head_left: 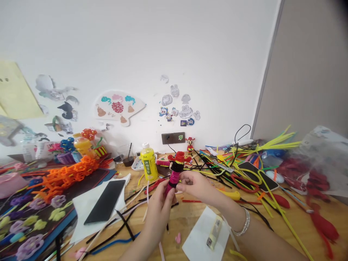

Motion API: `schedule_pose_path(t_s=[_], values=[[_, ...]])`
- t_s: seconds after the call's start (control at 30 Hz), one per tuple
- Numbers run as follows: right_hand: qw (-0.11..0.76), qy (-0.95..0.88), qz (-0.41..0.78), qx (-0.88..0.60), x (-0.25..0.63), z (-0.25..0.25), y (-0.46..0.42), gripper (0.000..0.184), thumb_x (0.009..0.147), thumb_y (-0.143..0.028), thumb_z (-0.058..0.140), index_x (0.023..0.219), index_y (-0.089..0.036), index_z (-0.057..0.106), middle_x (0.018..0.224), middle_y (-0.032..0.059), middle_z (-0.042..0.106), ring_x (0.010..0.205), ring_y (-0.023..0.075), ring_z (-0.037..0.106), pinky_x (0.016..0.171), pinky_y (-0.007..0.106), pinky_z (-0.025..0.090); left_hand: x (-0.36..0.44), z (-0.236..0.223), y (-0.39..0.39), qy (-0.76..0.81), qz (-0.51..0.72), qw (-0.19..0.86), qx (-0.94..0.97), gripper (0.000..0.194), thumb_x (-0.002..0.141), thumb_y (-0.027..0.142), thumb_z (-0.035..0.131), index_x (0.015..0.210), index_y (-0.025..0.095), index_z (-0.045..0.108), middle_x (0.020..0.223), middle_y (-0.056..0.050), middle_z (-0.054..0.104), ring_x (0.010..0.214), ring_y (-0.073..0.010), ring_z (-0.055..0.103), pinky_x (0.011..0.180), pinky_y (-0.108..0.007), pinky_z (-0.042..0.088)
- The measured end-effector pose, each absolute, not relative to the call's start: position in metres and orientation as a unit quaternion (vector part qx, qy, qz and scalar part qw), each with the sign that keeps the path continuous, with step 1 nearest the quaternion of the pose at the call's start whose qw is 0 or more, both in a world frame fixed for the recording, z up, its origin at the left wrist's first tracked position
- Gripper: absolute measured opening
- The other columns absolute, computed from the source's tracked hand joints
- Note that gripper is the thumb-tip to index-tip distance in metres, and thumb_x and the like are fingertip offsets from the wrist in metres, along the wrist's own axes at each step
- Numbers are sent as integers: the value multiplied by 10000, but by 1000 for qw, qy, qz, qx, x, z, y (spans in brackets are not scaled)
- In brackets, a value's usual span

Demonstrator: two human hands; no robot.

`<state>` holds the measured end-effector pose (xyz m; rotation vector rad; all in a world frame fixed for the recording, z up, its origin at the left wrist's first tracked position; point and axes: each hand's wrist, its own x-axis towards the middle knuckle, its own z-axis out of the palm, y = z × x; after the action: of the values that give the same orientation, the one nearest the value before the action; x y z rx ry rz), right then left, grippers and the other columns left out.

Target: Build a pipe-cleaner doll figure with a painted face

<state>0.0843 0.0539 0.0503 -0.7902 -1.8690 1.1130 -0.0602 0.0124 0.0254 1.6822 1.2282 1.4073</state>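
Held up over the middle of the table is a pipe-cleaner doll [174, 177] with a magenta body, black hair or band and a red winged hat. My left hand [160, 206] is closed around its lower body, thumb in front. From the right, my right hand [191, 182] pinches at the doll's side near the black band at its waist; its fingertips are partly hidden. A silver bracelet [243, 222] circles my right wrist. Behind the doll, a similar small red figure [190, 145] stands near the wall.
A yellow drink bottle [148, 163] and a cup of dark drink [127, 156] stand behind. A black phone [105, 201] lies left on white paper. Orange pipe-cleaner flowers [67, 174] fill the left. Scissors [224, 166] and loose pipe cleaners [272, 145] lie right. A glue stick [214, 232] rests in front.
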Motion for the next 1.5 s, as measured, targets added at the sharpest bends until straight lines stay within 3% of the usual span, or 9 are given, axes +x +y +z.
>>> schedule_pose_path(t_s=[0.2, 0.4, 0.53, 0.77, 0.93, 1.03, 1.17, 1.33, 1.5], values=[[385, -751, 419, -336, 90, 59, 52, 144, 715, -196, 583, 846, -152, 622, 569, -47, 458, 532, 86, 403, 495, 199, 321, -54, 31, 10, 360, 589, 459, 559, 212, 759, 346, 533, 874, 168, 524, 611, 35, 523, 512, -108, 496, 536, -240, 393], [400, -748, 430, -309, 90, 59, 52, 250, 718, -226, 594, 952, -139, 594, 555, -63, 425, 517, 81, 382, 484, 195, 305, -56, 30, 10, 298, 556, 562, 535, 179, 771, 336, 529, 812, 161, 531, 658, 2, 558, 491, -88, 471, 484, -221, 368], [371, -760, 473, -247, 90, 59, 50, 189, 765, -287, 541, 860, -139, 611, 539, -45, 494, 520, 92, 433, 517, 210, 335, -56, 31, 9, 313, 539, 584, 520, 246, 759, 387, 530, 822, 150, 552, 645, -16, 573, 509, -110, 488, 479, -236, 382], [442, -719, 343, -413, 77, 49, 50, 90, 646, -217, 635, 703, -157, 599, 547, -52, 461, 512, 87, 378, 469, 196, 281, -56, 20, 14, 406, 579, 449, 546, 304, 754, 429, 511, 928, 180, 526, 738, -18, 603, 602, -148, 547, 593, -284, 450], [455, -676, 385, -434, 68, 45, 46, 95, 660, -226, 615, 676, -145, 569, 525, -53, 450, 483, 79, 369, 439, 192, 280, -59, 17, 16, 492, 563, 282, 602, 312, 675, 350, 616, 943, 202, 556, 902, -72, 628, 788, -224, 578, 716, -347, 435], [446, -680, 408, -416, 69, 47, 45, 73, 675, -210, 595, 679, -140, 577, 515, -55, 439, 475, 74, 366, 428, 185, 285, -60, 19, 16, 523, 541, 223, 619, 264, 684, 326, 604, 918, 207, 572, 853, -65, 638, 778, -234, 575, 726, -357, 416], [437, -708, 422, -361, 75, 49, 49, 91, 715, -212, 558, 733, -137, 606, 561, -32, 508, 512, 86, 437, 476, 194, 348, -59, 24, 16, 480, 534, 308, 624, 215, 775, 345, 494, 922, 191, 520, 621, 9, 563, 569, -166, 525, 585, -290, 409], [438, -696, 487, -294, 80, 44, 57, 127, 717, -215, 566, 807, -134, 604, 652, -3, 576, 597, 112, 528, 580, 231, 423, -55, 22, 18, 367, 573, 463, 568, 246, 794, 374, 472, 934, 172, 457, 611, 34, 518, 521, -128, 499, 539, -268, 400], [445, -675, 531, -251, 75, 33, 62, 204, 717, -299, 596, 853, -148, 585, 622, -21, 561, 569, 102, 525, 557, 222, 421, -49, 16, 18, 311, 615, 528, 496, 260, 759, 401, 529, 880, 178, 474, 592, 44, 499, 479, -93, 454, 486, -229, 360]])
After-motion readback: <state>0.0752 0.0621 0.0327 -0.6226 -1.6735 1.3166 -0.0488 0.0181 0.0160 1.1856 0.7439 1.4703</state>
